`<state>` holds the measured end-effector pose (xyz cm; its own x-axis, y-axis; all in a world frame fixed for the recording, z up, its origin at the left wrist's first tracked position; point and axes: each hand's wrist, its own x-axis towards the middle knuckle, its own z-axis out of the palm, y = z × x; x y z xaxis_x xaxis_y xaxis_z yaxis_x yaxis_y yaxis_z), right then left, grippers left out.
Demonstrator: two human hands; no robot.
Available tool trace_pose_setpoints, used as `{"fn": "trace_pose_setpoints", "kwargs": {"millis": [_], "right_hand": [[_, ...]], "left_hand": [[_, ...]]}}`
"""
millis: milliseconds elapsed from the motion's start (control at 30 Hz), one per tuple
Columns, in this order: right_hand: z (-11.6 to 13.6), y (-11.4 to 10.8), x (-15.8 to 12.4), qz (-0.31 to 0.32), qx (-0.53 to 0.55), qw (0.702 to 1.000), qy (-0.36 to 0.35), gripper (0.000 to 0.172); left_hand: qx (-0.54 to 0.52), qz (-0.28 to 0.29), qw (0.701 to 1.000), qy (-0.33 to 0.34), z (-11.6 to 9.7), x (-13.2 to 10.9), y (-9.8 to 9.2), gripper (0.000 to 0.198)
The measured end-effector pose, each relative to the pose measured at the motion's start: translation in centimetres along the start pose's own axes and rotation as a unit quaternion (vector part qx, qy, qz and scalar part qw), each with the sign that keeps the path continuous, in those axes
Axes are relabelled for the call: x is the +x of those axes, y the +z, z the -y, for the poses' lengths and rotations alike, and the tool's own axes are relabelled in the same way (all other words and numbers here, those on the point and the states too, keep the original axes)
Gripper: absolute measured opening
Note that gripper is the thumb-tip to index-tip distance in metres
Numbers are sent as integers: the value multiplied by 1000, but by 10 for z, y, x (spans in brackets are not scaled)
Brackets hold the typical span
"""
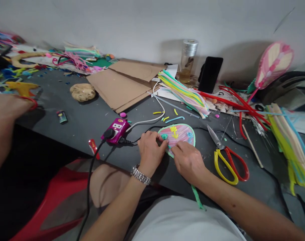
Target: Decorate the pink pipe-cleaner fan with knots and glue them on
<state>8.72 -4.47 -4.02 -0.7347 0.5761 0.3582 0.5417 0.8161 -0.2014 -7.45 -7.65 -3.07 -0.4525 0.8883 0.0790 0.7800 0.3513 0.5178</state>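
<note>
A hand fan made of pipe cleaners (183,130), pink and lilac inside a mint-green rim, lies on the dark table in front of me. Yellow, teal and blue flowers decorate it. At its left edge my left hand (151,149), with a metal watch on the wrist, is closed with thumb and forefinger by the teal flower. My right hand (188,160) rests over the fan's lower part with its fingers closed; what they pinch is hidden. A bit of teal shows between the two hands. Below my right wrist hangs the green handle (197,197).
Scissors (224,157) lie open to the right. Pipe cleaner bundles (184,93), cardboard (124,85), a glass bottle (188,62) and a phone (209,73) stand behind. A purple power socket (115,130) with cords sits left, near another person's hand (13,105).
</note>
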Motion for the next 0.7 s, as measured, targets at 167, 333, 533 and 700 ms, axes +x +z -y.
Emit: {"fn": "trace_pose_setpoints", "kwargs": {"millis": [167, 333, 533, 700], "right_hand": [[2, -2, 0, -2, -10, 1000, 6, 18], [0, 0, 2, -29, -27, 999, 22, 14], [-2, -12, 5, -89, 19, 996, 13, 23], [1, -34, 3, -143, 27, 987, -66, 17]], "left_hand": [[9, -11, 1000, 10, 3, -1, 3, 20], [-53, -45, 997, 24, 8, -1, 6, 25], [-379, -92, 920, -35, 9, -10, -14, 24], [-617, 99, 755, -200, -1, -34, -43, 38]]}}
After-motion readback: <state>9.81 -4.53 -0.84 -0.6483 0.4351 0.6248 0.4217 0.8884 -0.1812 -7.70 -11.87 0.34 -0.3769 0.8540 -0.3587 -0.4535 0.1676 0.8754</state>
